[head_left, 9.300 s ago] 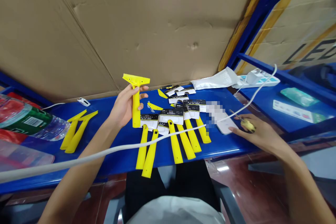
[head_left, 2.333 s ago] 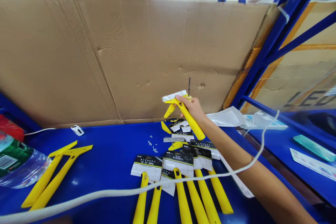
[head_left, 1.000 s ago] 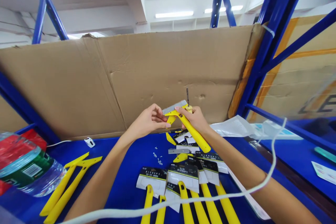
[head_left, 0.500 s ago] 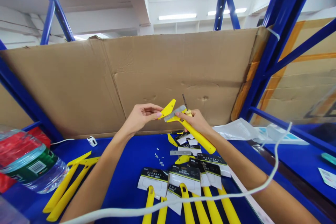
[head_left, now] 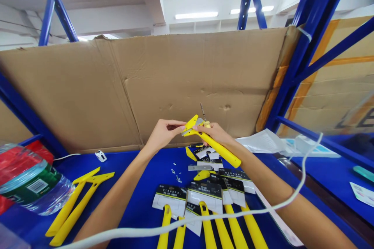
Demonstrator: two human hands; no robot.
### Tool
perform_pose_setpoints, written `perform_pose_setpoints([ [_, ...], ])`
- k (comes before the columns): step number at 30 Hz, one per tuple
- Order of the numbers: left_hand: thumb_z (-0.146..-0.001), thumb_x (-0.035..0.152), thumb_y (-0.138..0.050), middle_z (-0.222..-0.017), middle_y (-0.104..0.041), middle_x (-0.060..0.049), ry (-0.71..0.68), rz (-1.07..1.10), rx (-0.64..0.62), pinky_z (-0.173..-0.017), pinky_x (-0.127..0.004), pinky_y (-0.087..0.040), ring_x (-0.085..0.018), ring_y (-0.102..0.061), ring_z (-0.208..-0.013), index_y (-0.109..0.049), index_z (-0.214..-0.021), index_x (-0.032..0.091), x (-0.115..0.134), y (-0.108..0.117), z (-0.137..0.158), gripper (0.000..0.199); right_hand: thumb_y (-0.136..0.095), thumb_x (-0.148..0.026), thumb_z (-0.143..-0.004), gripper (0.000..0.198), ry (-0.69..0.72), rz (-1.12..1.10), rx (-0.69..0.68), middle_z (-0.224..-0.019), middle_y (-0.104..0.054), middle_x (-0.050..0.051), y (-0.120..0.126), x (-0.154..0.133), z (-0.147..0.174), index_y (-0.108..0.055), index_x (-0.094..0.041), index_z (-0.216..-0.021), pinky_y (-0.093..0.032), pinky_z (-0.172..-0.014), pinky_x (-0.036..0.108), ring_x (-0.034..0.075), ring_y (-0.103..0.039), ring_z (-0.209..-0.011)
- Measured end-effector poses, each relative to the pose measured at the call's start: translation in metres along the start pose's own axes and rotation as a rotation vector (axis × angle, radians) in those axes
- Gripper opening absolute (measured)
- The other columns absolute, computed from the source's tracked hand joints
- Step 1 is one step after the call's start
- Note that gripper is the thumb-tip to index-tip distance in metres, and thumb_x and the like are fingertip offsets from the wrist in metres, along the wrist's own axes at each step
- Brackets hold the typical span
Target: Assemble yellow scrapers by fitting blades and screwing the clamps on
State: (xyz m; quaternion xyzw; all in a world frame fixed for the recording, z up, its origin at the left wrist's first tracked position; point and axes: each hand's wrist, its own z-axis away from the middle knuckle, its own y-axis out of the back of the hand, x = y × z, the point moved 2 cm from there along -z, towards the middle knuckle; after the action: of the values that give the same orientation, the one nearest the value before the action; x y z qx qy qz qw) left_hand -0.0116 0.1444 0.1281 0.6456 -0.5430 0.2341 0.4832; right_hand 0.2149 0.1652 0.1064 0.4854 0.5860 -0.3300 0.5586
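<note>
My right hand (head_left: 217, 134) is closed round a yellow scraper (head_left: 223, 151), near its head, with a screwdriver (head_left: 202, 112) also tucked in the grip, its shaft pointing up. A grey metal blade (head_left: 199, 121) lies across the scraper's head. Between the fingertips of my left hand (head_left: 167, 134) is a small yellow cover plate (head_left: 191, 123), laid over the blade and touching it. Below on the blue table are a loose blade (head_left: 196, 167), another yellow cover plate (head_left: 202, 175) and several tiny screws and nuts (head_left: 177, 175).
Several carded yellow scrapers (head_left: 206, 218) lie in front, and two bare yellow handles (head_left: 76, 206) at left beside a large water bottle (head_left: 32, 183). A white cable (head_left: 163, 228) crosses the foreground. Cardboard (head_left: 187, 81) stands behind, between blue rack posts (head_left: 309, 35).
My left hand has moved right and brought the yellow cover plate from beside the scraper's head onto the blade. My right hand keeps its hold on the scraper and screwdriver.
</note>
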Motion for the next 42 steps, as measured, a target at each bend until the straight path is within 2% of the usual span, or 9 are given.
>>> perform_pose_setpoints([
  [5,-0.088,0.040,-0.084,-0.108,-0.087,-0.011,-0.029,-0.040,-0.038,-0.089,-0.041,-0.062,-0.026,-0.079,-0.094,-0.090,-0.109,0.022,0.001,-0.002,0.001,0.029,-0.087,-0.074,-0.071,0.056,-0.062,-0.015,-0.070,-0.047,-0.064,0.003,0.001,0.005,-0.003,-0.069,-0.020,-0.066,-0.042,-0.041,0.024,0.013,-0.055,-0.041],
  [11,-0.088,0.037,-0.083,-0.115,-0.084,-0.010,-0.030,0.010,-0.135,-0.092,-0.041,-0.060,-0.024,-0.076,-0.099,-0.088,-0.118,0.023,0.002,-0.005,0.002,0.033,-0.083,-0.073,-0.075,0.053,-0.063,-0.019,-0.102,-0.049,-0.064,0.002,0.001,0.002,0.000,-0.071,-0.021,-0.071,-0.043,-0.043,0.026,0.013,-0.055,-0.043],
  [17,-0.089,0.036,-0.083,-0.117,-0.083,-0.010,-0.064,0.018,-0.179,-0.095,-0.041,-0.059,-0.023,-0.075,-0.101,-0.087,-0.123,0.023,0.003,-0.005,0.003,0.036,-0.086,-0.067,-0.075,0.050,-0.040,0.004,-0.124,-0.050,-0.065,0.003,0.001,-0.008,0.008,-0.067,-0.022,-0.065,-0.040,-0.044,0.027,0.012,-0.053,-0.043],
  [20,-0.087,0.035,-0.086,-0.119,-0.083,-0.011,-0.046,0.067,-0.148,-0.091,-0.039,-0.061,-0.023,-0.075,-0.101,-0.086,-0.125,0.022,0.006,-0.006,0.004,0.040,-0.087,-0.065,-0.076,0.048,0.001,-0.003,-0.107,-0.053,-0.066,0.002,0.001,-0.009,0.010,-0.069,-0.021,-0.070,-0.039,-0.045,0.026,0.012,-0.052,-0.045],
  [26,-0.089,0.040,-0.085,-0.122,-0.083,-0.014,-0.025,0.097,-0.105,-0.071,-0.032,-0.062,-0.024,-0.076,-0.097,-0.086,-0.125,0.020,0.019,-0.008,0.010,0.040,-0.086,-0.065,-0.082,0.050,0.108,-0.011,-0.082,-0.061,-0.068,0.000,0.000,-0.011,0.015,-0.071,-0.018,-0.079,-0.038,-0.049,0.025,0.010,-0.053,-0.051],
  [31,-0.091,0.032,-0.083,-0.108,-0.083,-0.011,-0.137,0.066,-0.037,-0.075,-0.033,-0.062,-0.019,-0.073,-0.084,-0.088,-0.120,0.021,0.034,-0.002,0.016,0.032,-0.075,-0.072,-0.091,0.053,0.157,-0.018,-0.201,-0.076,-0.077,0.004,-0.006,-0.015,0.020,-0.071,-0.019,-0.091,-0.051,-0.057,0.027,0.015,-0.068,-0.061],
  [36,-0.094,0.029,-0.081,-0.099,-0.079,-0.009,-0.208,0.005,-0.021,-0.077,-0.033,-0.058,-0.017,-0.069,-0.081,-0.088,-0.121,0.022,0.045,0.001,0.021,0.029,-0.071,-0.070,-0.097,0.054,0.189,0.006,-0.283,-0.069,-0.069,0.000,-0.007,-0.023,0.027,-0.067,-0.019,-0.080,-0.050,-0.054,0.025,0.012,-0.063,-0.054],
  [42,-0.095,0.029,-0.080,-0.103,-0.079,-0.010,-0.218,-0.014,-0.026,-0.074,-0.032,-0.054,-0.018,-0.068,-0.087,-0.088,-0.123,0.023,0.053,0.002,0.025,0.029,-0.070,-0.066,-0.099,0.054,0.236,0.034,-0.299,-0.066,-0.065,0.000,-0.010,-0.031,0.033,-0.066,-0.019,-0.074,-0.049,-0.056,0.024,0.011,-0.062,-0.055],
])
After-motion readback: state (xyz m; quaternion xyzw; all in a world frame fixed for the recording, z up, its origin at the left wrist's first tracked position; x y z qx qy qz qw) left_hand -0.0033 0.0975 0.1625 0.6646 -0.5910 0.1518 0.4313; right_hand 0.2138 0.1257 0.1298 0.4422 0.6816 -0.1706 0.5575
